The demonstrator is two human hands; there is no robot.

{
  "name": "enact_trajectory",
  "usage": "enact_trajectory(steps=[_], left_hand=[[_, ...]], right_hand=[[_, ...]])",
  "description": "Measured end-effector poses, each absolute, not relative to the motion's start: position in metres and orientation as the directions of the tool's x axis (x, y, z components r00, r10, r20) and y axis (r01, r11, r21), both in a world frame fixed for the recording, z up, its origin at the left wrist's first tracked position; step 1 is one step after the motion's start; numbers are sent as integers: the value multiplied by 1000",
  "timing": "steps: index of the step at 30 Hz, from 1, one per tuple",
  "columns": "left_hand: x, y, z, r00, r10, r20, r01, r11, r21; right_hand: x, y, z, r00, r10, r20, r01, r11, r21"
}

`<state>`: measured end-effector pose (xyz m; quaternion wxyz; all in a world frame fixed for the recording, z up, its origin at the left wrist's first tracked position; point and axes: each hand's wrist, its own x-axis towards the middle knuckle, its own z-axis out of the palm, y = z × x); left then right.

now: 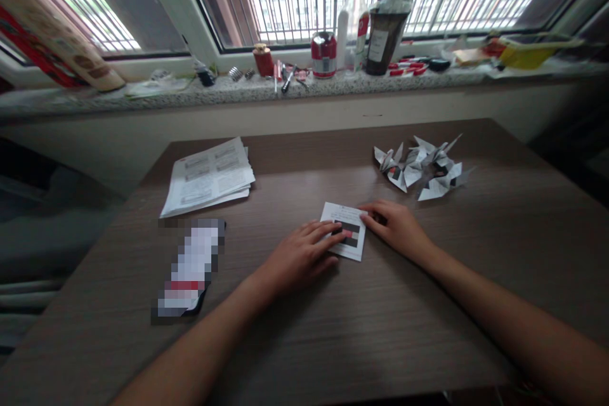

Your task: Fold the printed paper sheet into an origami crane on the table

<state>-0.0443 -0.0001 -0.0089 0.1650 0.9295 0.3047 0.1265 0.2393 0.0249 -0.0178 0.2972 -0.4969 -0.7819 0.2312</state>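
A small square of folded printed paper (349, 248) lies near the middle of the brown table, with a dark and pink picture on its face. My left hand (304, 254) rests flat across the paper's left side, its fingers stretched out and slightly spread. At the upper right corner of the same paper is my right hand (397, 227), its thumb and forefinger closed on the edge and its other fingers curled under. Several folded paper cranes (428, 165) sit in a cluster beyond my right hand.
A stack of printed sheets (207, 174) lies at the back left of the table (295, 342). Nearer me is a phone (195, 266) with a blurred screen. A drink can (324, 56), a plastic cup (385, 38) and a bottle (351, 25) stand on the windowsill (228, 92).
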Motion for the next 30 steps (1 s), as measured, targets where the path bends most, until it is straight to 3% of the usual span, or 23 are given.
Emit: enact_trajectory(steps=[14, 24, 30], left_hand=[[-43, -10, 0, 738, 672, 62, 631, -719, 293], [-44, -11, -3, 734, 673, 96, 634, -729, 259], [-44, -10, 1, 739, 667, 94, 618, -726, 300]], right_hand=[[246, 23, -20, -495, 753, 433, 577, 658, -485], [256, 24, -14, -596, 709, 375, 525, 699, -487], [265, 29, -11, -701, 635, 325, 475, 755, -452]])
